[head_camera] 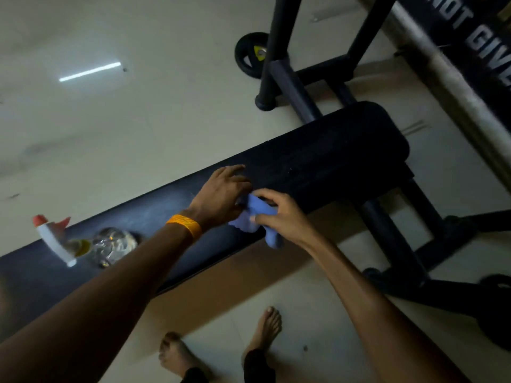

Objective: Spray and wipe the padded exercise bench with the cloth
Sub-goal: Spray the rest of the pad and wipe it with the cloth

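A long black padded bench point(318, 156) runs diagonally from lower left to upper right. A crumpled light blue cloth point(255, 217) lies on its near edge, partly hanging over the side. My right hand point(279, 214) is closed on the cloth from the right. My left hand point(221, 194), with an orange wristband, rests on the pad and touches the cloth's left end; whether it grips the cloth is hidden. A clear spray bottle point(107, 244) with a white and orange trigger head point(54, 239) lies on the bench to the left.
The bench's black metal frame point(392, 222) and legs stand at the right. A small weight plate point(251, 55) leans by the far upright. A dark banner with white letters point(475, 31) runs along the top right. My bare feet point(265, 327) stand on the pale floor.
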### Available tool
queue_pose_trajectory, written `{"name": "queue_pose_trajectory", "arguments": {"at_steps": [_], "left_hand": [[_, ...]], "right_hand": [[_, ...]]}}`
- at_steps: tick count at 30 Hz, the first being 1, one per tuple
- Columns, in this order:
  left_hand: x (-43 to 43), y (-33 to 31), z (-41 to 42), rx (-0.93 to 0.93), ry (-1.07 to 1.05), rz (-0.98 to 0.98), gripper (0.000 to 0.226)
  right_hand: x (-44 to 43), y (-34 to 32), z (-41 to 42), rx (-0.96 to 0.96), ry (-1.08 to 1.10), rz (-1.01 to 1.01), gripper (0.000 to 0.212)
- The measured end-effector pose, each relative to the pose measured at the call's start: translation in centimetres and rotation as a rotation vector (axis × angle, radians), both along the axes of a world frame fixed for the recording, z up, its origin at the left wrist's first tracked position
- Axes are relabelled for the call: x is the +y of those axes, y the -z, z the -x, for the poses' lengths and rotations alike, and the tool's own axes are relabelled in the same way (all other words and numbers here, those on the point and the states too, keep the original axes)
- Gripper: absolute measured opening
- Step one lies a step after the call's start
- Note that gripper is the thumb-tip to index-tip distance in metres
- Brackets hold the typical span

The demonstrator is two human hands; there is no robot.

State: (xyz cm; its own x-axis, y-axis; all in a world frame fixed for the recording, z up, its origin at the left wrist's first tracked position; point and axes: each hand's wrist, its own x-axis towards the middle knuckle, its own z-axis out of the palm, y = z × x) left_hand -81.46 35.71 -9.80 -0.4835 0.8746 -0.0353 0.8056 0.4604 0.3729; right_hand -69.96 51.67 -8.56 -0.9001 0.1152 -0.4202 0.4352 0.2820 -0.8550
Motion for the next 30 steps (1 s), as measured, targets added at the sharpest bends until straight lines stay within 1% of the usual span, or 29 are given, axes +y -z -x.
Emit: {"name": "queue_pose_trajectory", "arguments": {"at_steps": [2, 3, 5, 6, 9, 12, 14, 16, 18, 20, 22, 23, 25, 28, 30], "left_hand": [[2.6, -1.5, 0.6, -0.012, -0.024, -0.007, 0.023], [4.0, -2.2, 0.8, -0.020, -0.061, -0.016, 0.020], [6.8, -3.0, 0.9, 0.007, -0.107, -0.041, 0.022], [8.1, -3.3, 1.0, 0.031, -0.119, -0.058, 0.022], [11.9, -4.1, 1.5, 0.062, -0.144, -0.074, 0.021], [15.4, -4.1, 2.3, 0.014, -0.126, 0.003, 0.021], [17.5, -4.0, 3.6, -0.058, -0.121, 0.108, 0.023], [19.6, -3.5, 5.3, -0.087, -0.075, 0.189, 0.027], [22.1, -2.8, 6.9, -0.115, -0.060, 0.153, 0.020], [25.1, -2.2, 8.4, -0.129, -0.083, 0.056, 0.018], [28.3, -2.4, 9.7, -0.111, -0.106, -0.071, 0.019], [29.8, -2.5, 10.3, -0.099, -0.106, -0.133, 0.015], [32.5, -2.1, 11.1, -0.063, -0.082, -0.216, 0.008], [34.9, 0.1, 12.1, -0.002, -0.086, -0.233, 0.008], [34.8, 2.8, 12.1, -0.004, -0.092, -0.153, 0.012]], "right_hand": [[3.4, -0.8, -1.0, -0.001, 0.043, -0.049, 0.037], [5.2, -1.1, -1.6, -0.020, 0.050, -0.106, 0.034], [8.7, -1.3, -2.7, -0.099, 0.034, -0.275, 0.025], [10.3, -1.2, -3.2, -0.127, 0.036, -0.349, 0.024], [14.7, -0.8, -4.0, -0.155, 0.128, -0.440, 0.023], [18.2, -0.7, -3.6, -0.126, 0.226, -0.466, 0.024], [20.6, -0.8, -3.0, -0.106, 0.310, -0.469, 0.020], [23.2, -0.8, -2.3, -0.068, 0.394, -0.487, 0.018], [25.6, -0.8, -1.5, -0.041, 0.456, -0.534, 0.022], [27.7, -1.1, -0.5, -0.025, 0.538, -0.637, 0.022], [29.4, -1.8, 0.8, 0.015, 0.627, -0.746, 0.016], [30.1, -2.0, 1.4, 0.042, 0.668, -0.791, 0.015], [31.3, -2.1, 2.1, 0.102, 0.735, -0.872, 0.019], [32.1, -0.7, 2.1, 0.166, 0.749, -0.956, 0.021], [32.0, 1.8, 1.6, 0.109, 0.635, -0.965, 0.021]]}}
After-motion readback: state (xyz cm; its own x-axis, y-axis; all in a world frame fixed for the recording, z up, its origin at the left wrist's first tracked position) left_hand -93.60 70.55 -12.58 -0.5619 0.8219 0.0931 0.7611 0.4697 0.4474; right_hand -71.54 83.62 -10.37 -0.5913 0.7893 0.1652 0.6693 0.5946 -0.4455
